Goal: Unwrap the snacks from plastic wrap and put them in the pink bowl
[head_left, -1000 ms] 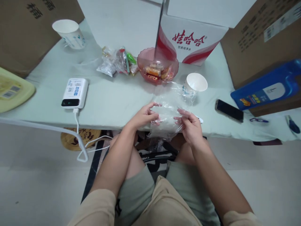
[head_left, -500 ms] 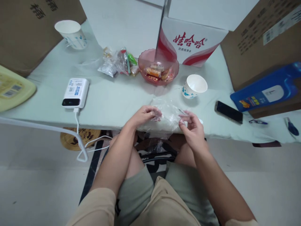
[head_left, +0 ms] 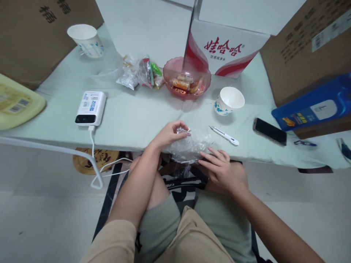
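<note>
A crumpled clear plastic bag point(head_left: 189, 146) lies at the table's front edge, partly hanging over my lap. My left hand point(head_left: 174, 134) is closed on its left side, thumb against fingers. On the bag's right edge rests my right hand point(head_left: 218, 166), its fingers stretched out and slightly apart, holding nothing. Just beyond the right fingers lies a slim white pen-shaped tool point(head_left: 225, 136) with a thin dark tip. A white paper cup point(head_left: 229, 101) with a blue leaf print stands behind it. Farther back, a pink clear bowl point(head_left: 167, 82) holds several wrapped snacks point(head_left: 181, 84).
Small packets in clear plastic point(head_left: 141, 73) lie left of the bowl. A white power bank point(head_left: 91, 107) with a cable sits at left, near another paper cup point(head_left: 87, 42). At right are a phone point(head_left: 269, 131) and a blue bottle point(head_left: 309, 106). Boxes point(head_left: 225, 54) line the back.
My right hand has come away from the bag's upper right, moved down toward me and spread its fingers. The white tool now shows fully. My left hand still grips the bag, which is more bunched.
</note>
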Action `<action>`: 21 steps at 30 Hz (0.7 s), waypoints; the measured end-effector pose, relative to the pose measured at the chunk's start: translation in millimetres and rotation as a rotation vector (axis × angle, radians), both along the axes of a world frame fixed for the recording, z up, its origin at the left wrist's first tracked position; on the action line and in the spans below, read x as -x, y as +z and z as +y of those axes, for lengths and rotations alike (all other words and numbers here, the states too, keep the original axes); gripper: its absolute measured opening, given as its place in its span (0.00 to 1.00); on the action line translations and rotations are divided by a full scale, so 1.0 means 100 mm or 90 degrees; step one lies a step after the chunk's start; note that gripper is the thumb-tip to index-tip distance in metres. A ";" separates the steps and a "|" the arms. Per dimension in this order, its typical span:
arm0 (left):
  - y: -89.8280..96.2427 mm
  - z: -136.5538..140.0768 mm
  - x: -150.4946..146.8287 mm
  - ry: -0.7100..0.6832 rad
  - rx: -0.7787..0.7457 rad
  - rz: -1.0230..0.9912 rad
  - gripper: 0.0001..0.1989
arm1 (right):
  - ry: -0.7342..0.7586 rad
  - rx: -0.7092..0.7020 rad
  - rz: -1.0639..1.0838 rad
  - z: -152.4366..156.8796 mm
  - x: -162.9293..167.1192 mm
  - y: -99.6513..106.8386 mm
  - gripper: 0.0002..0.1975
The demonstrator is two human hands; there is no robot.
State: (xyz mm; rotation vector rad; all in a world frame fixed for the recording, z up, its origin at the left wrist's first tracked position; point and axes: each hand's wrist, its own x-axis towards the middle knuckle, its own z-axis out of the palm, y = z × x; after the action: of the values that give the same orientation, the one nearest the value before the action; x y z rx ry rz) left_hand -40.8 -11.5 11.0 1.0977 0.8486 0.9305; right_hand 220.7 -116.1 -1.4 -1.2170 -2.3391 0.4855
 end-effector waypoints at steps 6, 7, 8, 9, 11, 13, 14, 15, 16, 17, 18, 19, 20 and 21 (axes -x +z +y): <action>0.04 -0.06 0.05 -0.093 0.032 -0.164 0.30 | -0.263 0.192 0.461 0.30 0.22 0.09 0.37; 0.05 -0.06 0.07 -0.092 0.042 -0.176 0.34 | -0.252 0.259 0.484 0.35 0.29 0.12 0.35; 0.05 -0.07 0.08 -0.084 0.053 -0.181 0.37 | -0.240 0.314 0.483 0.39 0.35 0.15 0.28; 0.05 -0.07 0.09 -0.067 0.065 -0.180 0.41 | -0.237 0.349 0.473 0.42 0.41 0.18 0.20; 0.04 -0.06 0.11 -0.029 0.100 -0.171 0.41 | -0.258 0.360 0.475 0.45 0.50 0.24 0.11; 0.02 -0.05 0.11 -0.040 0.151 -0.156 0.34 | -0.287 0.341 0.516 0.46 0.54 0.28 0.11; 0.01 -0.05 0.10 -0.071 0.170 -0.143 0.31 | -0.297 0.337 0.538 0.46 0.55 0.28 0.12; 0.01 -0.05 0.10 -0.107 0.178 -0.124 0.28 | -0.302 0.337 0.554 0.47 0.55 0.28 0.12; 0.00 -0.05 0.09 -0.137 0.171 -0.100 0.25 | -0.304 0.337 0.563 0.47 0.53 0.28 0.12; 0.01 -0.06 0.07 -0.150 0.152 -0.073 0.21 | -0.303 0.340 0.563 0.48 0.51 0.27 0.13; 0.02 -0.06 0.06 -0.143 0.129 -0.046 0.19 | -0.300 0.346 0.554 0.49 0.48 0.26 0.14; 0.03 -0.06 0.05 -0.122 0.106 -0.020 0.16 | -0.297 0.357 0.534 0.49 0.44 0.24 0.15; 0.04 -0.06 0.03 -0.099 0.087 0.002 0.14 | -0.293 0.369 0.507 0.50 0.40 0.22 0.16; 0.05 -0.06 0.02 -0.083 0.073 0.022 0.13 | -0.287 0.380 0.479 0.50 0.36 0.21 0.17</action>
State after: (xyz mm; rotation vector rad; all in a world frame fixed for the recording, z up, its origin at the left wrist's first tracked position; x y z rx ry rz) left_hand -42.7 -17.8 16.2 1.0585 0.8378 0.7471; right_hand 184.4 -66.2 19.3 -1.4213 -1.2701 1.2661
